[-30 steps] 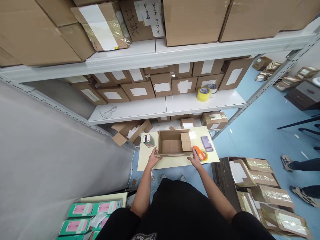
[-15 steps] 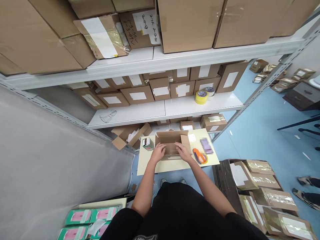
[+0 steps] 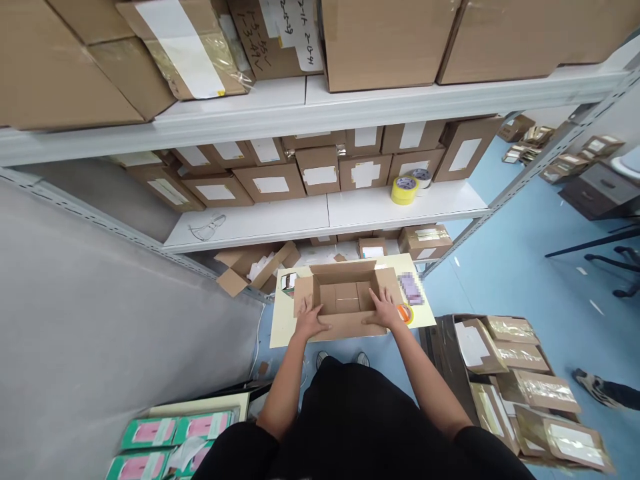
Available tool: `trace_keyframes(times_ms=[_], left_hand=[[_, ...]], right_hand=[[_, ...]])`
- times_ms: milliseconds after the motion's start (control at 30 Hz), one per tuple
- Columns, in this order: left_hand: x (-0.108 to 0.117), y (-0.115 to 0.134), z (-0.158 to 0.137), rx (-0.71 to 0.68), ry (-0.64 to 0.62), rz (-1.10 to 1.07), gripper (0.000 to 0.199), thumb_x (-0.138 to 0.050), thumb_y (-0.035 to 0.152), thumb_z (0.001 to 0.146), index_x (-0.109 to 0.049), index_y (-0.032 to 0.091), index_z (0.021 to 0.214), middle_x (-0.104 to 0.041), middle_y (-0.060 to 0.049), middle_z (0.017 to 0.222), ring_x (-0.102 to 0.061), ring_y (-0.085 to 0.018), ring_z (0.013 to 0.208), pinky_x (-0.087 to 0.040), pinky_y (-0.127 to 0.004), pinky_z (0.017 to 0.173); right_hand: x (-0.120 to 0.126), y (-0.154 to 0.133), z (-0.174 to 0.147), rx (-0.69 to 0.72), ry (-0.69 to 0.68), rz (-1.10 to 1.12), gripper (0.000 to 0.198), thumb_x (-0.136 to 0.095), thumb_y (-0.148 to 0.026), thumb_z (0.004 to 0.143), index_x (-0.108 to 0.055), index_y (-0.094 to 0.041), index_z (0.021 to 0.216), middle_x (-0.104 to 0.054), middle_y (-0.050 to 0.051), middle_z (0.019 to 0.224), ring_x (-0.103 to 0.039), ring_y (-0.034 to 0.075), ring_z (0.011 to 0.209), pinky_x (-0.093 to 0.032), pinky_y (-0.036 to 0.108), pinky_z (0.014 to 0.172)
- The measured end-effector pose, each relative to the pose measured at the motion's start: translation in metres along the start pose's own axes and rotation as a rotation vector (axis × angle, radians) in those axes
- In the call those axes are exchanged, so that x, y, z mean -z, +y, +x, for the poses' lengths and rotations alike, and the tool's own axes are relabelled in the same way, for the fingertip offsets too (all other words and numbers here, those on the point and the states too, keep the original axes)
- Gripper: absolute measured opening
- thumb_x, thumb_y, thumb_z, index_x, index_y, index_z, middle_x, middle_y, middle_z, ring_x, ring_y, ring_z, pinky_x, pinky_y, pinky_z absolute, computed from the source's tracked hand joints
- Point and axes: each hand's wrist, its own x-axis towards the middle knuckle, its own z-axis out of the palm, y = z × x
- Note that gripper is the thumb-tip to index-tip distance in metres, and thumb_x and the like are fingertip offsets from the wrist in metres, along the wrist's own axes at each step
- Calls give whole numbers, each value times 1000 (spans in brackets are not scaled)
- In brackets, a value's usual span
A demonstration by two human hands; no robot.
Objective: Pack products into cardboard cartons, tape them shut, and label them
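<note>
An open cardboard box (image 3: 345,327) stands on the pale yellow table, its flaps folded outward and its inner bottom in view. My left hand (image 3: 308,323) rests with spread fingers on the near left corner, fingers on the left flap and thumb along the near flap. At the near right corner, my right hand (image 3: 383,313) lies the same way, fingers spread over the right flap. An orange tape dispenser (image 3: 404,313) is partly hidden beside the right hand. A small box (image 3: 289,283) stands behind the left flap, and a blurred purple item (image 3: 411,288) lies at the right.
Shelves with cardboard boxes (image 3: 273,181) rise behind the table (image 3: 283,330). Yellow tape rolls (image 3: 404,191) sit on the middle shelf. Taped parcels (image 3: 540,390) fill a large carton at the right. Green and pink packs (image 3: 150,432) lie lower left. Another person's foot (image 3: 597,389) is far right.
My hands have moved from inside the box outward and nearer to me, onto its flaps. The side and near flaps now lie folded out, the right one covering part of the tape dispenser.
</note>
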Motion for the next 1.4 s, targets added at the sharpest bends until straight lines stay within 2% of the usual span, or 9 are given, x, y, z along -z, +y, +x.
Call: trace_keyframes(times_ms=[167,333,467,600,833,967,1133,1267,1400], left_hand=[[-25,11,-9,-62,155,62,50,-85,44,77,-76,25,122,-19,-8,174,1,-46,159,-12,-64,127],[-49,21,-24,-101,224,23,22,-80,35,84,-80,23,102,-23,-6,173,2,-46,159,-1,-72,125],[-64,17,-31,-49,244,-114,25,-79,35,84,-80,23,106,-20,-4,174,2,-46,159,-9,-69,127],[-71,3,-25,-28,145,-295,35,-79,38,83,-78,20,113,-22,-8,173,-18,-43,158,-28,-54,127],[-72,-11,-12,-146,128,-356,22,-79,37,84,-78,20,98,-44,-12,161,-39,-37,151,-30,-52,127],[-71,-15,-19,-193,251,-325,11,-72,31,91,-77,21,92,-57,-10,150,-47,-33,146,-33,-52,126],[-60,-15,-52,-229,341,-274,10,-69,28,93,-78,23,92,-61,-7,146,-42,-34,149,-43,-55,120],[-64,0,-93,-155,429,-254,9,-71,29,93,-78,25,95,-60,-6,147,-41,-33,149,-44,-54,119],[-90,27,-136,27,560,-237,9,-70,24,92,-78,25,96,-56,-5,153,-34,-35,154,-44,-56,119]], right_hand=[[-31,24,-4,52,122,7,129,-91,-46,65,-13,-31,167,1,16,175,-3,39,161,-25,58,122],[-36,37,-2,84,188,34,126,-90,-35,65,-14,-33,166,-10,12,175,-12,37,160,-31,56,121],[-30,37,1,99,165,30,125,-88,-27,64,-17,-33,166,-16,11,173,-15,34,160,-33,52,122],[-25,25,4,59,133,0,118,-86,-26,64,-24,-37,164,-16,10,172,-22,34,158,-35,51,120],[-10,-8,27,-4,249,23,90,-71,-41,84,-29,-29,163,-40,14,158,-39,34,149,-43,50,115],[-8,-38,45,147,362,-16,79,-60,-36,92,-28,-28,164,-24,11,171,-23,34,157,-36,53,120],[-2,-69,70,209,307,-126,84,-64,-28,89,-26,-32,164,-16,10,174,-12,37,160,-23,63,122],[7,-85,89,318,222,-161,58,-64,-32,94,-52,-28,150,-50,14,157,-39,36,149,-21,61,121],[7,-99,90,538,25,-143,29,-50,-36,103,-74,-27,118,-77,8,115,-70,26,109,-46,40,101]])
